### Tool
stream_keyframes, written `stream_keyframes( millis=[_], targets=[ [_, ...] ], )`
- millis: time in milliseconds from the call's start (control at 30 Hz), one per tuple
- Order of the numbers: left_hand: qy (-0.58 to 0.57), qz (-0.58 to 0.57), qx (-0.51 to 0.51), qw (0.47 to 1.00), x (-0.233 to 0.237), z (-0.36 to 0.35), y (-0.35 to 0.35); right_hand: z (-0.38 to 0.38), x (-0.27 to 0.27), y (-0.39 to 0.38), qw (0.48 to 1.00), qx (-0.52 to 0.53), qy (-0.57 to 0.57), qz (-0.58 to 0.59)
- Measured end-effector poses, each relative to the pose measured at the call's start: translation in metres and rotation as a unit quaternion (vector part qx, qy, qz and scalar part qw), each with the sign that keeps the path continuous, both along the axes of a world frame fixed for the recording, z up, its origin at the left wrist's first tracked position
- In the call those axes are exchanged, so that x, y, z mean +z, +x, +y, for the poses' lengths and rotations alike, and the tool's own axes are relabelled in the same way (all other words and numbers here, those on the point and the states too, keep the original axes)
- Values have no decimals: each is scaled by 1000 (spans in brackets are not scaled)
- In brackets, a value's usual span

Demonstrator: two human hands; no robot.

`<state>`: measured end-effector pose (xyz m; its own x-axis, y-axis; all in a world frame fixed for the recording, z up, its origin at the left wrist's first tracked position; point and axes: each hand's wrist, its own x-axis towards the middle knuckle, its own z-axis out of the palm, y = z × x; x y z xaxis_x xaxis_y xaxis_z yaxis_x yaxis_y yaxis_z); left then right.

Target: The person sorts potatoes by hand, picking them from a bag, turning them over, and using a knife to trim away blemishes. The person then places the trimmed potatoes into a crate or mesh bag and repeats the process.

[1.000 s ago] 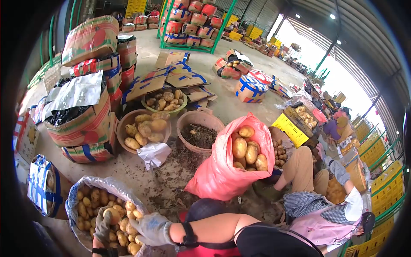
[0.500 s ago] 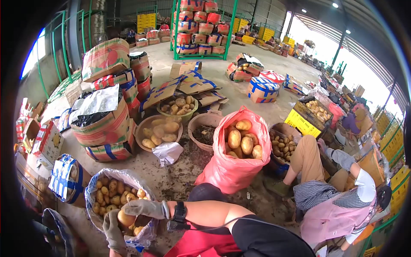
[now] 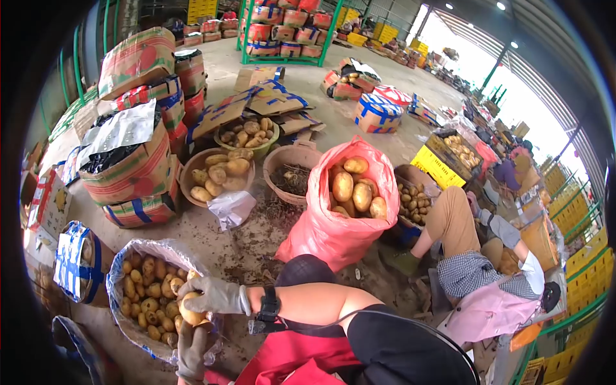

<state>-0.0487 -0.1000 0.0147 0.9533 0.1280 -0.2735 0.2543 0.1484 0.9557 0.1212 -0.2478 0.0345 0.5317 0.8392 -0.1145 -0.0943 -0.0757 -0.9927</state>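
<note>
A yellow potato (image 3: 192, 310) is held over the edge of a plastic-lined basket (image 3: 115, 290) of smaller potatoes. My right hand (image 3: 209, 294), in a grey glove, is closed around it from above. From below, my gloved left hand (image 3: 191, 351) has its fingers curled against the potato's underside; its exact grip is partly hidden. A pink sack (image 3: 321, 240) with large potatoes (image 3: 343, 187) stands beyond my right arm.
A basin (image 3: 192, 186) of potatoes, a white crumpled sheet (image 3: 232, 208) and a tub (image 3: 269, 179) of dark debris lie ahead. Taped cartons (image 3: 128, 173) are stacked left. A co-worker in a pink apron (image 3: 487, 308) sits right, near a yellow crate (image 3: 437, 168).
My view has shifted, so the surroundings sit higher and further left. Both hands stay at the potato, now nearer the basket's right edge, and more of the basket's contents shows.
</note>
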Motion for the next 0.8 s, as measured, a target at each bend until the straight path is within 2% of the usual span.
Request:
stream_keyframes(
  millis=[67,100,133,167,200,233,267,300,333,367,400,433,467,500,533,633,700,800],
  targets=[
    [63,-53,11,997,-20,10,-2,9,-12,1,1000,12,-13,-10],
    [252,-161,-38,953,-26,14,-3,14,-19,2,999,30,-29,-24],
    [435,-265,-36,860,-24,14,-1,16,-25,3,999,31,-31,-21],
    [175,-151,39,972,8,-1,4,18,-31,4,999,-15,45,13],
    [-100,-22,116,988,28,-8,8,20,-37,2,990,-58,120,49],
    [-59,-38,131,989,24,-8,10,15,-35,3,989,-79,117,34],
    [-69,-64,115,989,22,-4,11,8,-36,9,995,-51,75,38],
    [-33,-63,136,988,23,-5,12,7,-38,15,980,22,62,-185],
    [-39,-74,141,986,32,-6,10,6,-38,20,881,36,38,-470],
    [-44,-108,154,981,18,-2,12,4,-41,26,752,0,59,-656],
    [-63,-125,148,979,14,2,10,5,-79,15,939,10,168,-300],
    [-34,-101,163,981,11,4,10,-3,-14,4,995,48,83,8],
    [-43,-70,178,981,18,0,9,-1,-5,1,997,56,47,2],
    [-62,-76,184,978,25,-3,9,1,-1,-2,988,51,78,124],
    [-87,-81,174,978,15,5,7,2,-5,-3,979,33,59,194],
    [-87,-50,175,979,11,9,5,4,-8,-5,983,-6,91,160],
    [-83,-64,143,984,10,11,3,8,-8,-7,972,-41,94,212],
    [-121,-114,142,976,12,8,3,10,-11,-5,973,-48,96,202]
  ],
)
